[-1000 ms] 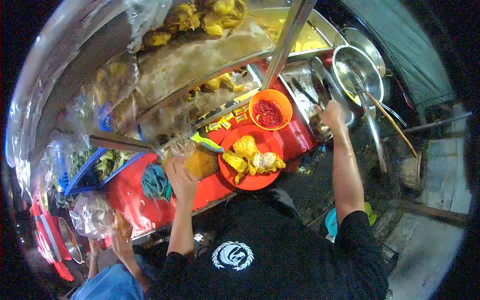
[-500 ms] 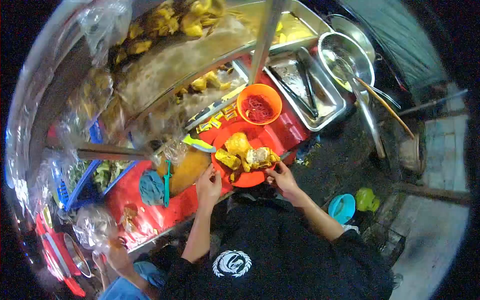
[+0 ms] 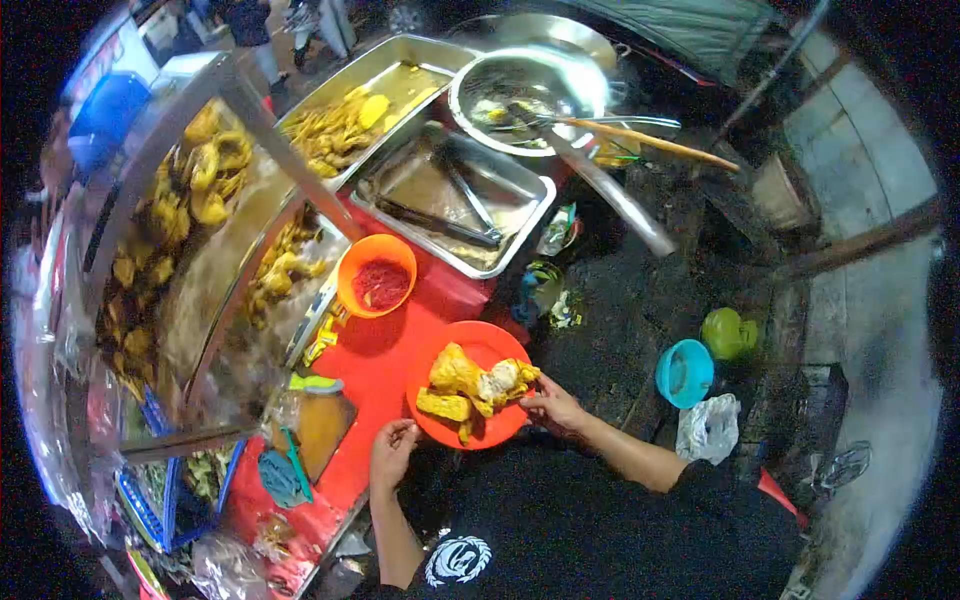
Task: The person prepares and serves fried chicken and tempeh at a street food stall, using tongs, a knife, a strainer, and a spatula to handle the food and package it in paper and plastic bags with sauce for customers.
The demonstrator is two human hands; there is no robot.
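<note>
A red plate (image 3: 500, 432) bears several yellow pieces of food (image 3: 456, 372), one with a whitish part. My right hand (image 3: 556, 404) grips the plate's right rim, thumb at the edge. Left of the plate is my left hand (image 3: 397, 447), apart from the rim, its fingers curled together; nothing can be made out in them. An orange bowl (image 3: 350, 275) with red shreds stands beyond the plate on the red tabletop (image 3: 375, 365). A knife with a green-and-white handle (image 3: 315, 383) lies by the cutting board (image 3: 325, 430).
Steel trays (image 3: 545, 215) with tongs and food stand at the back. A large pan (image 3: 600, 90) holds long-handled utensils. A glass case with yellow food is at left, near a blue basket (image 3: 150, 515). Teal bowl (image 3: 685, 374) and green container (image 3: 729, 333) sit low at right.
The view has swung to the right. My left hand has come off the plate, which my right hand still holds. The other person's hands at lower left are out of view.
</note>
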